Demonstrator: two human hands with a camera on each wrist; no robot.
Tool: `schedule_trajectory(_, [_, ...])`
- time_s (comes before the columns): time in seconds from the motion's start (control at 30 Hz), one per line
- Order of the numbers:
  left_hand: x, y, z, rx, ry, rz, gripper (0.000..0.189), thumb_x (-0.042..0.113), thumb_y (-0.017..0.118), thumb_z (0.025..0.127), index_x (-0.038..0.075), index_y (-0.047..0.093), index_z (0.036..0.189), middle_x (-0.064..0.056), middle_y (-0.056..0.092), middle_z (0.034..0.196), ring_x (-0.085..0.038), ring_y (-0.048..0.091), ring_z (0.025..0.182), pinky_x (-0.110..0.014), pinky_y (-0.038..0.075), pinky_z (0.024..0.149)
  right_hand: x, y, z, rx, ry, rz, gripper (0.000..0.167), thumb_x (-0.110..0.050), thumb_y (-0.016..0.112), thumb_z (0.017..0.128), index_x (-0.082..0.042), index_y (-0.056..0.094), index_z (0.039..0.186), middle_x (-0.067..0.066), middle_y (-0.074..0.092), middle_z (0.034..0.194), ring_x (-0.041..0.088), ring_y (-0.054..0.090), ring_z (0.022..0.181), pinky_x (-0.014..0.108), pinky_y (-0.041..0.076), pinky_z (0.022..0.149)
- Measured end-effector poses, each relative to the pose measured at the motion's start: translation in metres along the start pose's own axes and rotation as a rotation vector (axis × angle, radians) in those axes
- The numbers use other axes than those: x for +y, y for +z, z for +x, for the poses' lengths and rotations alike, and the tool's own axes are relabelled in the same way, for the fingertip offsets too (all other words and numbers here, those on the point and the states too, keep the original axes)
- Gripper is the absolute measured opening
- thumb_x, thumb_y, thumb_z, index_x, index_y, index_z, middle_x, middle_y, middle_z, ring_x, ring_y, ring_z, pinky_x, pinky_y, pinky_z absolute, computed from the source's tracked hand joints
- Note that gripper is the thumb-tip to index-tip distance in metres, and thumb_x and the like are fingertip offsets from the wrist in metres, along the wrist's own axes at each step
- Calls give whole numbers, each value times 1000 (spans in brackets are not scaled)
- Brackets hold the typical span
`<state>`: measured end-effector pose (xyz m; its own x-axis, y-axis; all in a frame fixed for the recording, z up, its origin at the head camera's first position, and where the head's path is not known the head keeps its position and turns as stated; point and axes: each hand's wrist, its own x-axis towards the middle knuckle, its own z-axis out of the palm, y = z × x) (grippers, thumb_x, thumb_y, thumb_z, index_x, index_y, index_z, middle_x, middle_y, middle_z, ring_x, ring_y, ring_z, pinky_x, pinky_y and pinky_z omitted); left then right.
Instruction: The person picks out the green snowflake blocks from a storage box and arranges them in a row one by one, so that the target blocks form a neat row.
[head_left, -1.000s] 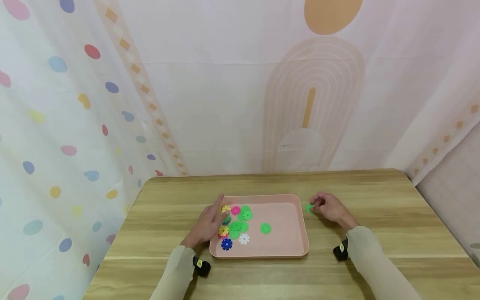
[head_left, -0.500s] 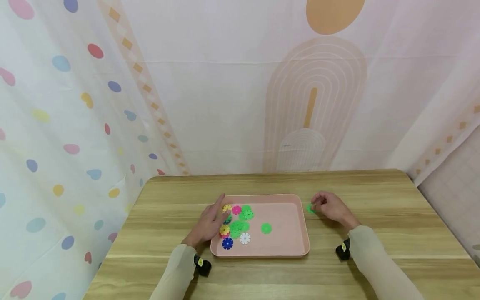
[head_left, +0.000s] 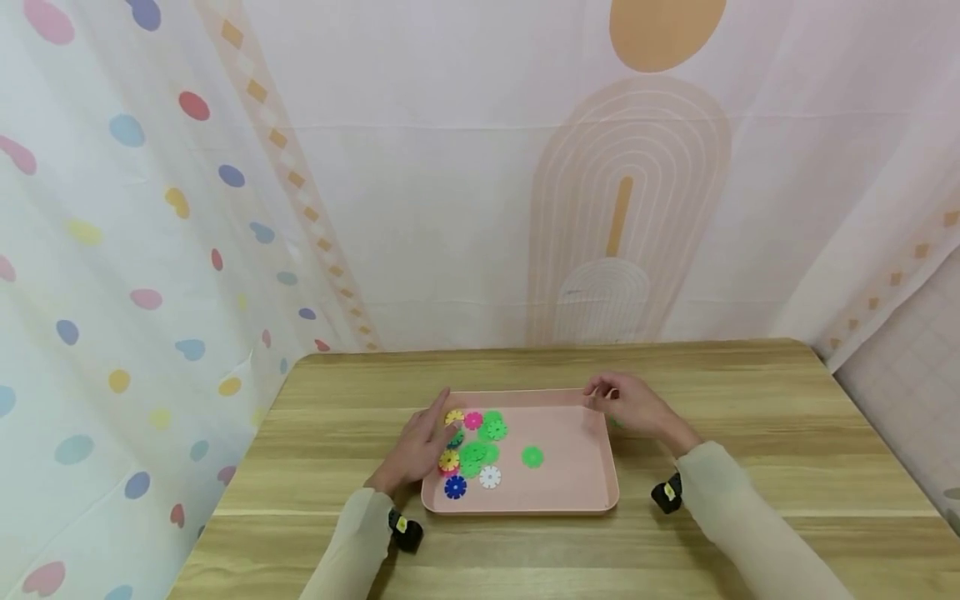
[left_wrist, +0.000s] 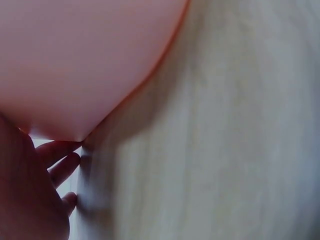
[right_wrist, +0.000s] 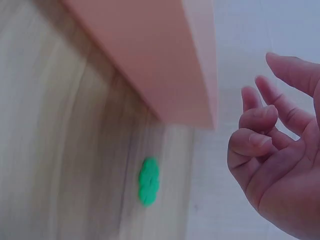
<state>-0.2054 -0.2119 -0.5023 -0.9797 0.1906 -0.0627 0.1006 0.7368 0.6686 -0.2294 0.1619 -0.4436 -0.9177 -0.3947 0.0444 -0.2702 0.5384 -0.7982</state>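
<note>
My left hand (head_left: 412, 450) holds the left wall of a pink tray (head_left: 517, 512), its thumb over the inside and its fingers along the outside. In the left wrist view, the fingers (left_wrist: 64, 169) show beyond the tray's edge. My right hand (head_left: 633, 406) is above the tray's far right corner with nothing in it. Its fingers are loosely bent, and the thumb stands apart from them. A green notched plastic disc (right_wrist: 149, 181) lies on the table just right of the tray, mostly hidden under the right hand in the head view.
Inside the tray, green discs (head_left: 474, 454) overlap at the left, with yellow, pink, blue and white (head_left: 490, 477) ones around them. A single green disc (head_left: 532, 457) lies near the middle. The wooden table (head_left: 757, 400) ends at a patterned curtain (head_left: 450, 250).
My right hand has let go of the green disc beside the tray and moved left, over the tray's far right corner. The left hand has stayed where it was.
</note>
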Motion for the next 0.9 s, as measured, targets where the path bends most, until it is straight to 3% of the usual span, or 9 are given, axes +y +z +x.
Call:
schedule_trajectory(0.27, [1, 0, -1, 2, -7, -8, 72, 51, 45, 102, 25, 13, 161, -12, 28, 162, -40, 24, 146, -69, 20, 113, -22, 25, 13, -120, -100, -15, 13, -14, 68, 93, -3, 67, 100, 1, 63, 86, 14, 55, 81, 27, 46, 73])
schedule_trajectory(0.57, [-1, 2, 0, 4, 1, -1, 70, 48, 44, 103, 24, 13, 161, -14, 29, 161, -40, 25, 146, -68, 20, 114, -28, 50, 24, -300, -117, -50, 19, -9, 73, 86, -2, 66, 102, 0, 65, 84, 11, 59, 77, 23, 50, 68])
schedule_trajectory(0.8, [1, 4, 2, 7, 0, 2, 71, 51, 43, 102, 25, 13, 161, -13, 29, 161, -40, 25, 146, -68, 21, 114, -27, 60, 17, -362, 76, -4, 31, -15, 78, 85, -8, 62, 109, 2, 58, 80, 14, 52, 73, 26, 43, 68])
schedule_trajectory(0.9, [1, 4, 3, 6, -2, -2, 70, 51, 44, 102, 26, 13, 161, -13, 30, 160, -40, 25, 146, -68, 21, 114, -25, 64, 14, -356, 91, 0, 31, -16, 77, 86, -9, 61, 112, 2, 53, 80, 15, 48, 75, 28, 39, 68])
